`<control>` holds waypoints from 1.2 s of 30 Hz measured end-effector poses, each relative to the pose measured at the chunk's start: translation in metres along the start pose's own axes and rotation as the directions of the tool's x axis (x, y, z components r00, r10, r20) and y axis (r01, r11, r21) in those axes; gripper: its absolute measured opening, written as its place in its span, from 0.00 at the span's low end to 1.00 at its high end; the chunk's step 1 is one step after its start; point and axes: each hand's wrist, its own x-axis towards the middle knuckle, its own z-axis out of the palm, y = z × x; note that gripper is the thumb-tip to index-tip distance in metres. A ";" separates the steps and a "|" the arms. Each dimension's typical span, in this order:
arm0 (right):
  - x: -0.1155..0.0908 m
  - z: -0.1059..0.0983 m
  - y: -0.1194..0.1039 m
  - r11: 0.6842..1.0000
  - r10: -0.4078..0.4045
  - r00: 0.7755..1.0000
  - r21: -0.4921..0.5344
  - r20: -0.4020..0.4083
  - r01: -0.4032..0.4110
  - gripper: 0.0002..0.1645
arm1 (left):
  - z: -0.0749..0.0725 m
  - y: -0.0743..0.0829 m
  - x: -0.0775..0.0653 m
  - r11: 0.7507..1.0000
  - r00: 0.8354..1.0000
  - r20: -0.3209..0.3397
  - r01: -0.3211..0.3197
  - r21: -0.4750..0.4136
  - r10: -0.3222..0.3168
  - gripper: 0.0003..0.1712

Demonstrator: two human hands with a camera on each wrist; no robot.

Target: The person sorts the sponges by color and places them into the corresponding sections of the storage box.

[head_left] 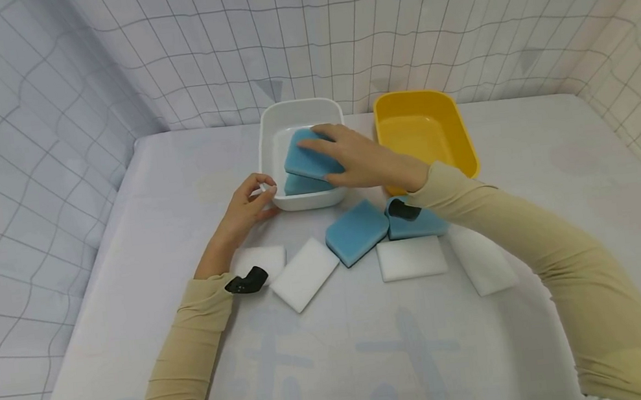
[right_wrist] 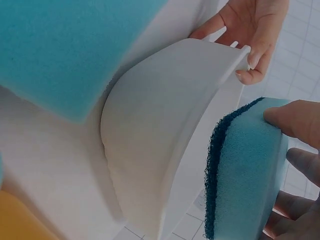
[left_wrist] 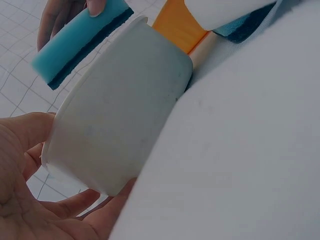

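A white plastic basin (head_left: 311, 201) stands at the back of the table. My left hand (head_left: 246, 209) grips its near left corner, with fingertips over the rim. Above the basin, my right hand (head_left: 357, 157) holds a blue sponge (head_left: 305, 153) by its edges. A dark scouring layer runs along this sponge's underside in the right wrist view. Beneath it, another blue sponge (head_left: 302, 185) lies inside the basin, partly covered. In the left wrist view, the basin (left_wrist: 115, 110) is seen from outside, with the held sponge (left_wrist: 80, 47) over its rim.
A yellow basin (head_left: 415, 126) stands to the right of the white one. In front lie two blue sponges (head_left: 357, 230), one partly under my right forearm, and several white sponges (head_left: 306, 274). Grid-patterned curtains (head_left: 303, 39) enclose the table's back and sides.
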 end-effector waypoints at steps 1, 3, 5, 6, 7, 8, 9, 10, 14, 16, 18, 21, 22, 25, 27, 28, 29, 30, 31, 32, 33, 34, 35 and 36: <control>0.001 0.000 0.000 1.000 -0.004 1.000 -0.001 -0.001 0.004 0.36 | 0.000 0.000 0.000 1.000 1.000 0.000 0.000 0.004 0.000 0.06; 0.002 0.001 0.001 1.000 -0.013 1.000 0.000 -0.005 0.013 0.36 | 0.000 -0.001 0.000 1.000 1.000 -0.001 -0.002 0.009 0.002 0.05; 0.003 0.002 0.001 1.000 -0.018 1.000 0.002 -0.007 0.018 0.36 | 0.000 -0.001 0.000 1.000 1.000 -0.002 -0.002 0.010 0.002 0.05; 0.004 0.003 0.001 1.000 -0.018 1.000 0.005 -0.009 0.019 0.36 | 0.000 -0.001 0.000 1.000 1.000 -0.002 -0.001 0.010 0.001 0.05; 0.005 0.004 0.002 1.000 -0.016 1.000 0.007 -0.007 0.016 0.36 | 0.000 0.000 0.000 1.000 1.000 -0.002 -0.001 0.009 0.001 0.05; 0.006 0.004 0.002 1.000 -0.017 1.000 0.008 -0.005 0.017 0.36 | 0.000 0.000 0.000 1.000 1.000 -0.001 -0.001 0.006 0.001 0.05; 0.006 0.005 0.002 1.000 -0.015 1.000 0.010 -0.002 0.015 0.36 | 0.000 0.000 0.000 1.000 1.000 0.000 -0.001 0.005 0.001 0.05; 0.007 0.006 0.002 1.000 -0.015 1.000 0.009 0.001 0.015 0.36 | 0.000 0.000 0.000 1.000 1.000 0.001 0.000 0.005 0.000 0.06; 0.008 0.010 0.003 1.000 -0.024 1.000 0.011 0.010 0.024 0.36 | 0.000 0.000 -0.001 1.000 1.000 0.004 -0.006 0.011 0.006 0.07; 0.009 0.013 0.004 1.000 -0.026 1.000 0.015 0.013 0.026 0.36 | 0.000 0.000 0.000 1.000 1.000 0.005 -0.012 0.017 0.012 0.07; 0.009 0.015 0.005 0.999 -0.026 0.999 0.023 0.022 0.025 0.36 | 0.001 0.000 0.000 1.000 1.000 0.005 -0.018 0.021 0.018 0.07; 0.009 0.017 0.006 0.999 -0.018 0.999 0.036 0.045 0.017 0.36 | 0.001 -0.001 0.000 1.000 1.000 0.004 -0.021 0.023 0.021 0.07; 0.010 0.018 0.007 0.999 -0.015 0.998 0.040 0.054 0.012 0.36 | 0.001 -0.001 -0.001 1.000 1.000 0.003 -0.018 0.023 0.018 0.07; 0.010 0.020 0.007 0.999 -0.010 0.998 0.053 0.069 0.006 0.36 | 0.001 -0.002 -0.001 1.000 1.000 0.004 -0.013 0.020 0.013 0.09; 0.010 0.021 0.007 0.998 -0.005 0.997 0.060 0.081 0.001 0.36 | 0.001 -0.002 -0.002 1.000 1.000 0.008 -0.011 0.017 0.011 0.10; 0.010 0.022 0.007 0.998 -0.004 0.996 0.065 0.086 -0.001 0.36 | 0.001 -0.002 -0.002 1.000 1.000 0.009 -0.010 0.015 0.010 0.10; 0.010 0.022 0.008 0.998 -0.004 0.996 0.069 0.091 -0.002 0.36 | 0.001 -0.002 -0.002 1.000 1.000 0.011 -0.010 0.011 0.010 0.11; 0.010 0.022 0.008 0.997 -0.003 0.995 0.073 0.096 -0.004 0.36 | 0.001 -0.001 -0.002 1.000 1.000 0.011 -0.010 0.012 0.010 0.11; 0.010 0.022 0.008 0.997 -0.003 0.995 0.077 0.100 -0.005 0.36 | 0.001 -0.001 -0.002 1.000 1.000 0.010 -0.011 0.012 0.011 0.11; 0.010 0.023 0.008 0.997 -0.004 0.995 0.079 0.103 -0.005 0.36 | 0.001 -0.001 -0.002 1.000 1.000 0.008 -0.012 0.011 0.012 0.12; 0.011 0.023 0.008 0.997 -0.005 0.994 0.082 0.105 -0.004 0.36 | 0.002 0.000 -0.002 1.000 1.000 0.006 -0.012 0.014 0.012 0.12; 0.011 0.023 0.008 0.996 -0.005 0.994 0.084 0.106 -0.004 0.36 | 0.002 0.000 -0.002 1.000 1.000 0.004 -0.012 0.015 0.012 0.12; 0.011 0.023 0.009 0.996 -0.006 0.994 0.086 0.107 -0.004 0.37 | 0.002 0.000 -0.002 1.000 1.000 0.002 -0.012 0.016 0.012 0.13; 0.011 0.024 0.009 0.996 -0.005 0.994 0.088 0.112 -0.005 0.37 | 0.002 0.001 -0.002 1.000 1.000 0.000 -0.011 0.018 0.011 0.13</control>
